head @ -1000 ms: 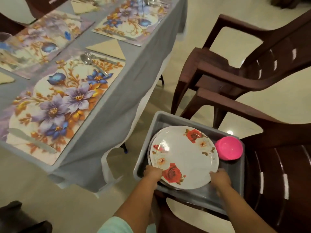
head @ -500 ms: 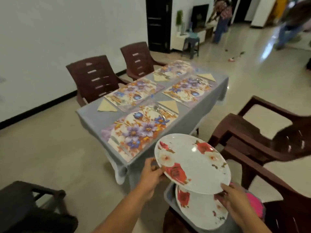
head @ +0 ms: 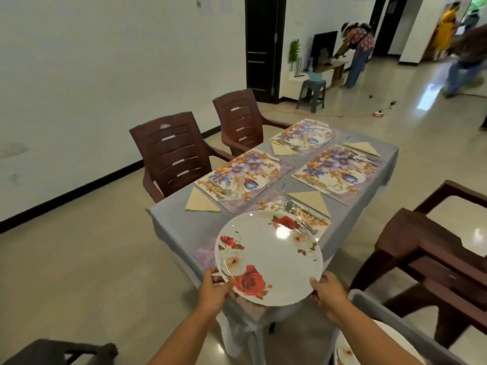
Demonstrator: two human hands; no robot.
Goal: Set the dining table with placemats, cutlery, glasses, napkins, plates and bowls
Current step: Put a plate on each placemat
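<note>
A white plate with red roses (head: pixel 268 259) hangs over the nearest floral placemat (head: pixel 316 225) at the table's near end. My left hand (head: pixel 213 288) grips its near left rim and my right hand (head: pixel 328 288) grips its near right rim. Most of that placemat is hidden by the plate. A spoon and fork (head: pixel 292 209) lie on the placemat's far side, next to a folded beige napkin (head: pixel 311 201). Three more floral placemats (head: pixel 245 177) with napkins and cutlery cover the grey tablecloth (head: pixel 168 214).
A grey tub (head: pixel 390 320) holding another plate (head: pixel 350 351) sits at the lower right. Brown plastic chairs stand left of the table (head: pixel 171 151) and to my right (head: pixel 432 251). People move about far back on the right (head: pixel 358 51). A dark chair (head: pixel 60 351) is at the lower left.
Both hands lifted the plate out of the grey tub and carried it left and forward, over the nearest placemat. The view rose from the tub to the whole table.
</note>
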